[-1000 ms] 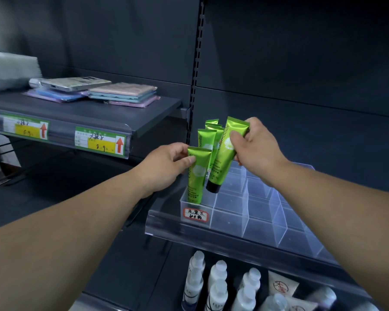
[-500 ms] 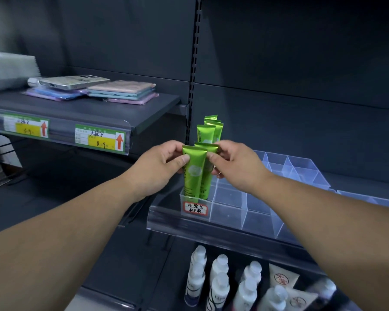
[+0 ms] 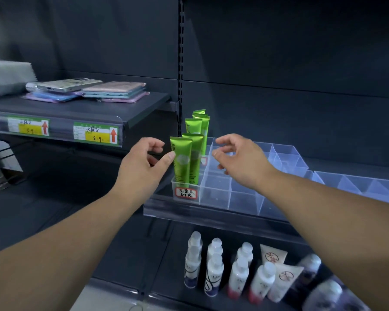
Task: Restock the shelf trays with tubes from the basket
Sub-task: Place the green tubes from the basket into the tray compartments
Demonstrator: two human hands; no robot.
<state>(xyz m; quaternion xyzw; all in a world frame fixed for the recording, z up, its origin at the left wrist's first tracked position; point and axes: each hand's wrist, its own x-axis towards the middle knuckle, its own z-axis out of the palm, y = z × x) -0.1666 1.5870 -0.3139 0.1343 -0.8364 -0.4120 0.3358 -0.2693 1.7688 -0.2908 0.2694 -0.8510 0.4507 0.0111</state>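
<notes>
left grip [image 3: 142, 167]: loosely open, fingers half curled, nothing clamped; thumb tip [image 3: 167, 158] just touches the left edge of the front tube [image 3: 181, 160]; other fingers clear of it
right grip [image 3: 243, 162]: also loosely open, fingers relaxed and curved, holds nothing; hangs over the clear tray [image 3: 234, 194], just right of the tubes, not touching them

tube count: five green tubes visible, all in the tray's left-most column; two stand in the front-left compartment, front tube plus second tube [image 3: 195, 153] right behind it; three rear tubes [image 3: 200, 126] further back in the same column, exact compartments cannot tell
tube look: metallic green, flat crimped end up, cap end down in the compartment, pale round motif mid-body, white lettering running up the side; upright, slight lean

tray: clear plastic, grid of small compartments, sits on the right shelf; handwritten label [image 3: 185, 193] with red border on the front-left compartment; second clear tray [image 3: 357, 185] just beside it on the right

outward: two yellow-green price tags [image 3: 96, 135] with red arrows on the upper-left shelf [image 3: 121, 108] rail; flat packets [image 3: 112, 90] stacked on that shelf
lower shelf: about seven white bottles [image 3: 213, 274] in rows, right-hand ones blurred; two white tubes [image 3: 272, 254] with red circle marks beside them
</notes>
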